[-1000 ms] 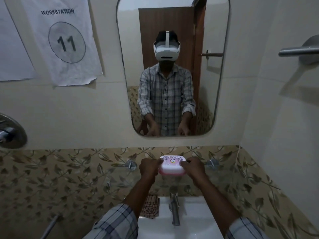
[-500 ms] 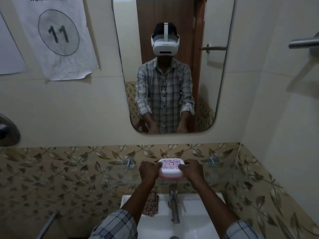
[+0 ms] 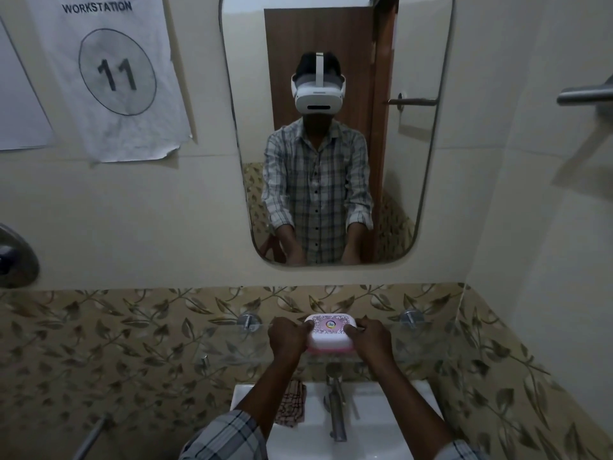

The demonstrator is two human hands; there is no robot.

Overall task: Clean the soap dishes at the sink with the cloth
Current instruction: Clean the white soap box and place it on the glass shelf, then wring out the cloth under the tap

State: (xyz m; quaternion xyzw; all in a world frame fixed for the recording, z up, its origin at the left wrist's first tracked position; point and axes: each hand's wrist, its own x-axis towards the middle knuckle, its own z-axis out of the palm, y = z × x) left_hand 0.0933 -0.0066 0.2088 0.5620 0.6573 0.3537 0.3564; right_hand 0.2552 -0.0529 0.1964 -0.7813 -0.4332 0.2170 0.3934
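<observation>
**Both hands on the soap box, cloth untouched at the basin**

Nearest the camera, two checked sleeves reach forward over the white sink (image 3: 411, 398); the tap (image 3: 335, 410) stands at its middle, and the checked cloth (image 3: 293, 405) lies crumpled on the basin's left back rim, just beside the left forearm and not held by anything. Further out, the glass shelf (image 3: 464, 333) runs along the leaf-patterned tiles, and on it sits the pink-and-white soap dish (image 3: 330, 333), lid closed; the left hand (image 3: 286, 336) is curled against its left end and the right hand (image 3: 371, 336) against its right end, fingers wrapped over the lid's edges, so each hand is clasping the box from its own side. Compared with a second ago the hands and box have barely shifted against the shelf (mostly the head has tipped, sliding the view); the grip looks settled rather than newly made, and whether the box is lifted clear of the glass cannot be told. My reading is that the task is at its start: the dish must come down to the sink, or be opened, before the cloth is taken up. Beyond, the mirror (image 3: 335, 127) reflects the person; a paper sign (image 3: 116, 78) marked 11 hangs to its left.
</observation>
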